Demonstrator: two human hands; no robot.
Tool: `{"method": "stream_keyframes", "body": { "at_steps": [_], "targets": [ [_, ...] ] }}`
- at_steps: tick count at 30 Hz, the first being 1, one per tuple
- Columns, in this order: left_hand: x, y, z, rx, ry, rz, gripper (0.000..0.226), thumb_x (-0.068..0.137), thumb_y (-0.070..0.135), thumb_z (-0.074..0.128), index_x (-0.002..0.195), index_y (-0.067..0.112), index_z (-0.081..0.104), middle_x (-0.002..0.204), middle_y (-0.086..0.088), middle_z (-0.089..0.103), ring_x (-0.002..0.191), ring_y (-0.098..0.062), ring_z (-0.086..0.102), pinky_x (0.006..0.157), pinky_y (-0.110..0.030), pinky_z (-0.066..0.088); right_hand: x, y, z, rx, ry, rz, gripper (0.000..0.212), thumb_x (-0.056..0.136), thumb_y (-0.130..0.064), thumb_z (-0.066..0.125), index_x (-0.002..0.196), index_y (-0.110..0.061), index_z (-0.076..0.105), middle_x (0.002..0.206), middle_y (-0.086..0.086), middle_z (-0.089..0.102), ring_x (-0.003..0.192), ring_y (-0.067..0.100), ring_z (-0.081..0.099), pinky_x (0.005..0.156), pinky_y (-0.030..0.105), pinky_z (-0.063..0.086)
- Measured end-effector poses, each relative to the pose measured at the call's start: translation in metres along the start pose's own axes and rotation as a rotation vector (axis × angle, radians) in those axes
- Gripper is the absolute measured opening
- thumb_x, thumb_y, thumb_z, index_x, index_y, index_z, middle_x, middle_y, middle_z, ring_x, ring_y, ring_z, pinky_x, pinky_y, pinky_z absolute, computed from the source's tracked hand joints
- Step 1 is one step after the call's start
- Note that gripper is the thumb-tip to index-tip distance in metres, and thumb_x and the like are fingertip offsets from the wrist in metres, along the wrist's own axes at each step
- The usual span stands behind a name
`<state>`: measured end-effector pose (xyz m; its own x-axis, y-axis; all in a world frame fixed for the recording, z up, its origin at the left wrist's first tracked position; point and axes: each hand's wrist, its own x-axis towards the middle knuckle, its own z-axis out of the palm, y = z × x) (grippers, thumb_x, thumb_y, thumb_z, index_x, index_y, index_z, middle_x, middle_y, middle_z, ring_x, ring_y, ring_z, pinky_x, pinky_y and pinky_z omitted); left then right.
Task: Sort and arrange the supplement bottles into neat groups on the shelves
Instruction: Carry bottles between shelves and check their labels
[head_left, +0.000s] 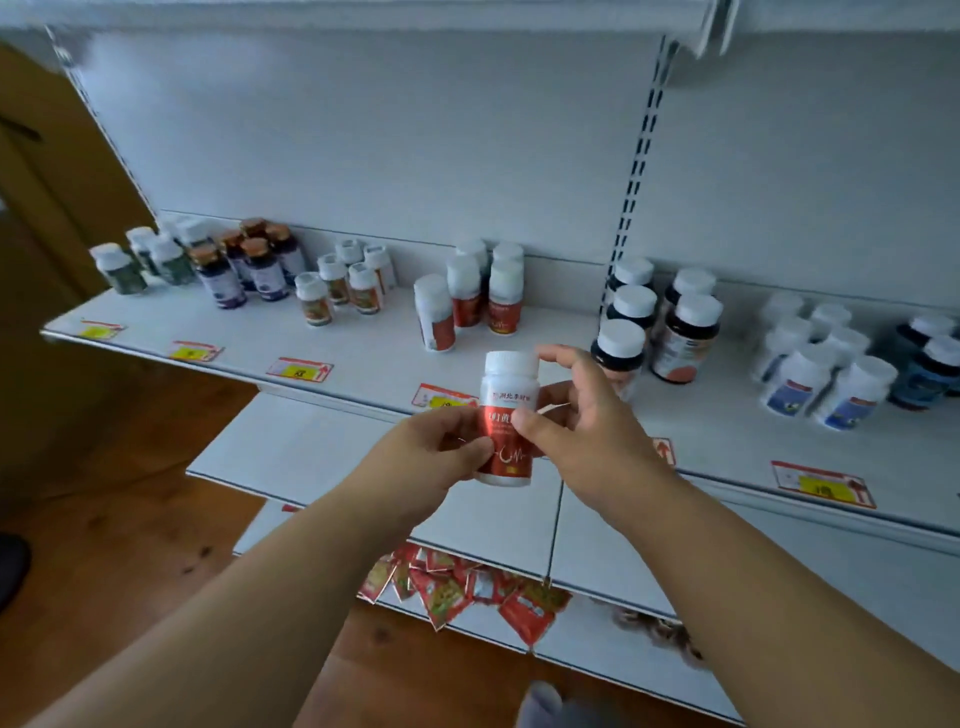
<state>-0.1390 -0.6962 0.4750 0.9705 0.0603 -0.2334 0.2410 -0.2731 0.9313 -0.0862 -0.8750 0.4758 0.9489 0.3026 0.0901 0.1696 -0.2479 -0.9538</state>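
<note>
Both hands — left hand (441, 447), right hand (576, 415) — pinch the red-labelled bottle (508, 415) upright (label readable), near its matching group (467, 296) on the shelf (363, 353).

Just left of the fingers (566, 364) and touching them in view, a red-and-yellow price tag (444, 397) peeks out. More such tags (298, 370) run farther left, and another tag (823, 483) sits well to the right. Below the fingers lies a heap of red sachets (457, 582); beside it are some blurred brown items (654, 629). Wooden floor (130, 519) spreads to the lower left, with a dark shoe-like shape (10, 566) at the edge.
</note>
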Motion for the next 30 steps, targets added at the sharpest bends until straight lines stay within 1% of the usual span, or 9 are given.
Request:
{"method": "stream_keyframes", "body": {
  "at_steps": [2, 4, 5, 8, 12, 15, 19, 26, 30],
  "targets": [
    [0.033, -0.003, -0.01, 0.014, 0.047, 0.019, 0.024, 0.093, 0.017, 0.066, 0.112, 0.031, 0.071, 0.099, 0.006, 0.076, 0.091, -0.015, 0.071, 0.091, -0.041, 0.056, 0.031, 0.003, 0.009, -0.08, 0.002, -0.012, 0.054, 0.088, -0.023, 0.069, 0.121, -0.055, 0.041, 0.1, -0.011, 0.062, 0.077, 0.0, 0.064, 0.073, 0.024, 0.057],
    [0.065, -0.001, -0.017, 0.038, 0.134, 0.027, 0.024, 0.091, 0.014, 0.069, 0.11, 0.029, 0.071, 0.092, 0.007, 0.076, 0.072, -0.006, 0.068, 0.066, -0.026, 0.054, 0.064, 0.01, 0.017, -0.145, 0.035, -0.04, 0.053, 0.088, -0.022, 0.07, 0.124, -0.05, 0.042, 0.1, -0.012, 0.06, 0.078, 0.0, 0.063, 0.07, 0.022, 0.053],
    [0.082, 0.0, -0.02, 0.056, 0.191, 0.027, 0.022, 0.089, 0.013, 0.07, 0.107, 0.026, 0.07, 0.091, 0.008, 0.076, 0.071, -0.003, 0.068, 0.064, -0.021, 0.051, 0.08, 0.015, 0.02, -0.175, 0.059, -0.049, 0.053, 0.087, -0.023, 0.071, 0.123, -0.048, 0.041, 0.1, -0.012, 0.06, 0.078, 0.001, 0.063, 0.071, 0.023, 0.052],
    [0.125, 0.007, -0.026, 0.23, 0.294, 0.02, 0.014, 0.086, 0.018, 0.072, 0.096, 0.026, 0.068, 0.087, 0.012, 0.071, 0.081, -0.003, 0.065, 0.07, -0.019, 0.05, 0.124, 0.03, 0.03, -0.245, 0.137, -0.051, 0.056, 0.084, -0.023, 0.074, 0.113, -0.053, 0.037, 0.102, -0.013, 0.062, 0.079, -0.001, 0.064, 0.068, 0.02, 0.051],
    [0.163, 0.013, -0.038, 0.356, 0.142, 0.018, 0.021, 0.092, 0.021, 0.064, 0.111, 0.027, 0.069, 0.098, 0.013, 0.07, 0.089, -0.009, 0.064, 0.078, -0.024, 0.049, 0.166, 0.054, 0.049, -0.295, 0.25, -0.05, 0.057, 0.082, -0.019, 0.076, 0.118, -0.044, 0.039, 0.117, -0.001, 0.059, 0.098, 0.014, 0.065, 0.079, 0.031, 0.057],
    [0.176, 0.008, -0.046, 0.307, 0.03, 0.004, 0.034, 0.095, 0.015, 0.056, 0.122, 0.034, 0.063, 0.094, 0.012, 0.065, 0.083, -0.011, 0.062, 0.067, -0.017, 0.048, 0.183, 0.064, 0.062, -0.35, 0.299, -0.056, 0.055, 0.082, -0.022, 0.075, 0.123, -0.037, 0.041, 0.122, 0.001, 0.054, 0.106, 0.019, 0.061, 0.084, 0.039, 0.056],
    [0.188, -0.005, -0.064, 0.289, -0.124, 0.026, 0.044, 0.098, 0.019, 0.058, 0.139, 0.033, 0.051, 0.118, 0.014, 0.055, 0.113, -0.007, 0.055, 0.094, -0.023, 0.043, 0.195, 0.065, 0.08, -0.466, 0.367, -0.049, 0.054, 0.087, -0.022, 0.071, 0.131, -0.027, 0.042, 0.127, 0.004, 0.052, 0.11, 0.022, 0.058, 0.087, 0.045, 0.054],
    [0.187, -0.014, -0.103, 0.346, -0.25, 0.183, 0.038, 0.1, 0.017, 0.051, 0.135, 0.033, 0.054, 0.12, 0.009, 0.057, 0.103, -0.012, 0.056, 0.08, -0.014, 0.043, 0.179, 0.029, 0.108, -0.641, 0.445, 0.139, 0.068, 0.088, -0.019, 0.068, 0.145, -0.025, 0.031, 0.137, 0.01, 0.047, 0.118, 0.026, 0.054, 0.095, 0.042, 0.048],
    [0.173, -0.014, -0.11, 0.408, -0.281, 0.338, 0.035, 0.097, 0.015, 0.056, 0.131, 0.025, 0.055, 0.116, 0.009, 0.059, 0.102, -0.009, 0.055, 0.087, -0.021, 0.04, 0.133, 0.002, 0.128, -0.659, 0.561, 0.148, 0.063, 0.087, -0.016, 0.068, 0.142, -0.02, 0.038, 0.13, 0.01, 0.048, 0.116, 0.024, 0.053, 0.091, 0.034, 0.045]
  ]
}}
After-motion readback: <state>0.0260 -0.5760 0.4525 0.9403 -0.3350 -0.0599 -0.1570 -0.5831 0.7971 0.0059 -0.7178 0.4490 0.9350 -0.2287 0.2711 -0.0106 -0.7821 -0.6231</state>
